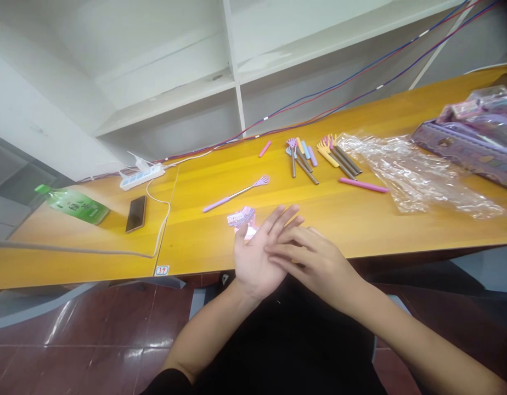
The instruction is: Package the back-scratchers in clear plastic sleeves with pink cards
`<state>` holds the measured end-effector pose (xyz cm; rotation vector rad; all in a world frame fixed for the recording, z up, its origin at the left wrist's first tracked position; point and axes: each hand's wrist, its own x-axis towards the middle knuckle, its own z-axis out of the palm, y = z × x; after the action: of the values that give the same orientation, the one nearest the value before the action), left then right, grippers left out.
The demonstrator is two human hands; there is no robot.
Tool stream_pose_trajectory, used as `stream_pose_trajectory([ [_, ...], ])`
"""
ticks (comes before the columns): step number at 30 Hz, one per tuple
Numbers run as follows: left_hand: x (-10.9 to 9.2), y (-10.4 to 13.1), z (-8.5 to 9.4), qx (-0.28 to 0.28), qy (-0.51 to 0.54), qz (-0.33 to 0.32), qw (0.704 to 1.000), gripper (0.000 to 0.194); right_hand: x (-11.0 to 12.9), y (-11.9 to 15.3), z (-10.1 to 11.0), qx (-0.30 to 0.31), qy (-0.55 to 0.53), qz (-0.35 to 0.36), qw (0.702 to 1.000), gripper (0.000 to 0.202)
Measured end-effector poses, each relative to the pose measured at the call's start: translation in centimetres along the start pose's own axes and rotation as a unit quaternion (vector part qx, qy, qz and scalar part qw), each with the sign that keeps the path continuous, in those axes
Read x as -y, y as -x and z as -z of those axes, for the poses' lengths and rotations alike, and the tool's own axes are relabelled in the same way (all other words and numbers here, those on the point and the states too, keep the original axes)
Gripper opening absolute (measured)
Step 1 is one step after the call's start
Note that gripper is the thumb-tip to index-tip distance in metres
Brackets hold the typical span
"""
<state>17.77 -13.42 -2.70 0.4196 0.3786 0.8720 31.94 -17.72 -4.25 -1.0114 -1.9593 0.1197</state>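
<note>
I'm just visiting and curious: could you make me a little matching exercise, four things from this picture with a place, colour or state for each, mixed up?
Things:
1. Left hand
2. Bottle
3. Lone back scratcher
4. Clear plastic

Descriptions:
A. Silver rod with a pinkish-purple handle
B. On the table, beside the purple box
C. Palm showing, with fingers of the right hand against it
D. Green, near the phone

Pairs: 1-C, 2-D, 3-A, 4-B

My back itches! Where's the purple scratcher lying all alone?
In the head view, the scratcher lies on the table, left of centre, just beyond the printed cards and right of the phone.
</note>
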Motion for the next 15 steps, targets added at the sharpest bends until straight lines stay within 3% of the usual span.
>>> stream_pose_trajectory([
  [4,0.7,-0.3,0.5,-0.009,0.001,0.003,1.000,0.061,0.2,0.2,-0.8,0.010,0.012,0.020,1.000,0.017],
  [8,1.6,0.1,1.5,-0.017,0.010,0.029,0.999,0.057,-0.2,1.6,-0.7,0.036,-0.032,-0.029,0.998,0.015],
  [12,1.8,1.7,4.4,-0.023,0.005,0.083,0.996,0.053,-1.1,4.4,2.7,0.021,-0.059,-0.099,0.993,0.011],
  [15,0.8,3.7,7.2,-0.010,-0.006,0.138,0.990,0.052,-1.9,7.1,7.2,-0.056,0.016,-0.157,0.986,0.021],
])
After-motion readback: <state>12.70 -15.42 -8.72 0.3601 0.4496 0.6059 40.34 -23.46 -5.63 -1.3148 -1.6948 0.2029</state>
